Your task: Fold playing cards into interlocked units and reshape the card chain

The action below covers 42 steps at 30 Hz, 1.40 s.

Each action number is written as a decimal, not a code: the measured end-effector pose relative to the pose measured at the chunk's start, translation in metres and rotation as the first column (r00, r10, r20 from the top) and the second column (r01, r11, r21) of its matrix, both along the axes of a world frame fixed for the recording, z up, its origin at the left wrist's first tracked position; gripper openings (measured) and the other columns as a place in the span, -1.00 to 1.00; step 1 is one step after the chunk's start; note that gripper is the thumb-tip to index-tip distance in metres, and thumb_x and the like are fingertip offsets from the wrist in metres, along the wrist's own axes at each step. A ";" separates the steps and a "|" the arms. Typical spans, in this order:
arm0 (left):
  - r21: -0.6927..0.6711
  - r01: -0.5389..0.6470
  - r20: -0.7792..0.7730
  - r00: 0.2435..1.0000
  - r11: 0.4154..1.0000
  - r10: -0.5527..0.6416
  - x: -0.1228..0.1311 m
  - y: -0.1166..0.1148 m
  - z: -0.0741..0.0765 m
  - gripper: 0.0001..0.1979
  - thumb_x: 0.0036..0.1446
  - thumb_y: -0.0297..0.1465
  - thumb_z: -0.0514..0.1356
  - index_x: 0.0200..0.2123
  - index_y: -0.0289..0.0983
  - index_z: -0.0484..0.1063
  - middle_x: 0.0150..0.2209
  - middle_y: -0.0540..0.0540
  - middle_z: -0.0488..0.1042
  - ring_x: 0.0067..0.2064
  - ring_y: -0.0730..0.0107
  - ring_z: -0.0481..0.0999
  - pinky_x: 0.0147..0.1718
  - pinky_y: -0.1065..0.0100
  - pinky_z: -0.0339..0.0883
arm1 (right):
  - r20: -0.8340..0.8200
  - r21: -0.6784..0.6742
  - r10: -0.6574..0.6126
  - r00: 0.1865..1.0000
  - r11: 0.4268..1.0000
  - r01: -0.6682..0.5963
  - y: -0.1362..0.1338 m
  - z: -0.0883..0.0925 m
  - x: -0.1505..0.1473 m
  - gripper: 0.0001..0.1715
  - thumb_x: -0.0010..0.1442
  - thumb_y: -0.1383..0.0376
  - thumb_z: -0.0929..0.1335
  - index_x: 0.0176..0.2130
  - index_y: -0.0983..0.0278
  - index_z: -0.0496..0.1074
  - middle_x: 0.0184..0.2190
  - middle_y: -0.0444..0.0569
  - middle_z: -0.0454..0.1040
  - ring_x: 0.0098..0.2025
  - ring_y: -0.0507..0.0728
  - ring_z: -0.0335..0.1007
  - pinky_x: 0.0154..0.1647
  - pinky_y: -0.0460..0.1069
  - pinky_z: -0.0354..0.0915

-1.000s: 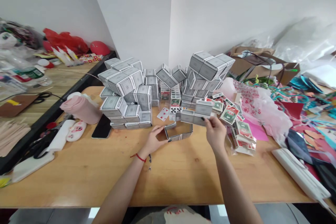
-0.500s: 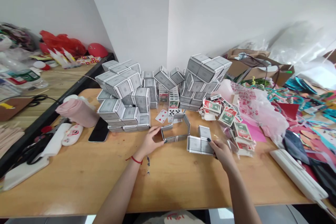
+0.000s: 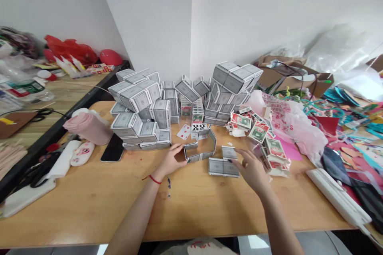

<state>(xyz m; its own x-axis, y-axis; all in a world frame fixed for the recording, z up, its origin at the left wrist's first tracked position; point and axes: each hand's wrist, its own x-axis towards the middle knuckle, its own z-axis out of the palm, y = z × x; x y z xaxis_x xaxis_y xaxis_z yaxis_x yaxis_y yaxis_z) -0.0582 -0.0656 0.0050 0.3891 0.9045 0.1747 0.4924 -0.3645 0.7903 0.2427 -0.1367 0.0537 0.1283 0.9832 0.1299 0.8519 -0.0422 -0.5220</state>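
Observation:
My left hand grips the left end of a bent, open-sided frame of joined playing cards standing on edge on the table, thumb in front and fingers behind. Right of the frame, an L-shaped piece of folded playing cards lies with patterned grey backs up. My right hand is at this piece, its thumb and fingers apart and the fingertips touching or just over its right side. Loose face-up cards lie behind the frame. Farther back, stacked blocks of folded cards rise on the left and more card blocks on the right.
Opened card boxes and a pink-white plastic bag are heaped on the right. A white elongated device lies near the right edge. Leftward are a phone, a rolled pink cloth and black scissors.
My right hand has set the L-shaped piece down slightly to the left, and its fingers have loosened. The left hand stays at the card frame.

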 end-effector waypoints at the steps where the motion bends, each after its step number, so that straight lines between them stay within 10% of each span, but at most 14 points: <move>1: -0.001 -0.002 -0.005 1.000 1.000 0.002 0.000 0.000 -0.001 -0.42 -0.14 -0.40 0.23 0.03 -0.26 0.25 0.01 -0.17 0.28 0.02 0.21 0.30 0.03 0.19 0.19 | 0.019 -0.008 0.123 0.992 0.992 -0.123 0.000 0.003 -0.005 -0.50 0.00 0.14 0.32 -0.04 0.19 0.32 -0.07 0.05 0.39 -0.36 0.13 0.41 -0.28 0.03 0.30; 5: -0.001 -0.015 -0.007 1.000 1.000 0.015 0.000 0.001 -0.004 -0.43 -0.13 -0.37 0.23 0.03 -0.28 0.25 0.02 -0.17 0.27 0.03 0.21 0.28 0.04 0.18 0.17 | 0.089 -0.171 0.408 0.909 0.905 -0.389 0.001 0.003 -0.028 -0.28 -0.12 0.25 0.40 0.07 0.17 0.23 0.06 0.02 0.27 0.00 0.25 0.22 -0.06 0.10 0.21; 11: -0.007 -0.010 0.005 1.000 1.000 0.010 -0.001 0.002 -0.008 -0.42 -0.13 -0.36 0.23 0.03 -0.27 0.25 0.02 -0.17 0.27 0.04 0.22 0.27 0.04 0.19 0.16 | 0.047 -0.244 0.479 0.877 0.856 -0.455 0.009 0.009 -0.037 -0.37 -0.12 0.31 0.41 0.00 0.26 0.31 -0.09 0.08 0.40 -0.06 0.26 0.24 -0.06 0.12 0.20; 20: -0.023 -0.024 0.108 0.994 0.999 0.026 0.003 -0.001 -0.007 -0.41 -0.14 -0.36 0.26 0.03 -0.23 0.24 -0.01 -0.15 0.25 0.04 0.23 0.27 0.06 0.18 0.15 | -0.041 0.129 0.592 0.805 0.802 -0.583 0.037 0.073 -0.031 -0.35 -0.10 0.13 0.42 0.00 0.21 0.31 -0.04 0.05 0.37 0.09 0.24 0.12 0.08 0.16 0.07; 31: 0.002 0.064 0.226 0.972 0.998 -0.063 0.009 0.012 0.018 -0.42 -0.13 -0.38 0.26 0.04 -0.18 0.25 -0.08 -0.13 0.27 0.01 0.25 0.28 0.05 0.13 0.16 | -0.154 -0.011 0.690 0.707 0.715 -0.699 0.093 0.065 -0.060 -0.35 -0.12 0.12 0.43 -0.02 0.25 0.35 -0.11 0.06 0.44 -0.09 0.21 0.35 -0.07 0.07 0.24; 42: -0.072 0.116 0.369 0.926 0.991 -0.082 0.010 0.022 0.009 -0.45 -0.12 -0.37 0.25 0.02 -0.21 0.28 -0.04 -0.16 0.31 0.00 0.23 0.33 0.02 0.15 0.21 | -0.081 -0.117 0.758 0.647 0.638 -0.761 0.127 0.055 -0.066 -0.35 -0.17 0.19 0.45 -0.04 0.25 0.37 -0.08 0.03 0.42 -0.06 0.22 0.33 -0.05 0.06 0.20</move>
<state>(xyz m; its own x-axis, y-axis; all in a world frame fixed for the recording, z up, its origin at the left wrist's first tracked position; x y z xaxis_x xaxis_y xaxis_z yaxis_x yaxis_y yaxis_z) -0.0479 -0.0435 0.0144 0.4026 0.8832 0.2405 0.1287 -0.3147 0.9404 0.1769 -0.0100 0.1091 -0.6702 0.7421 0.0033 0.6029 0.5470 -0.5808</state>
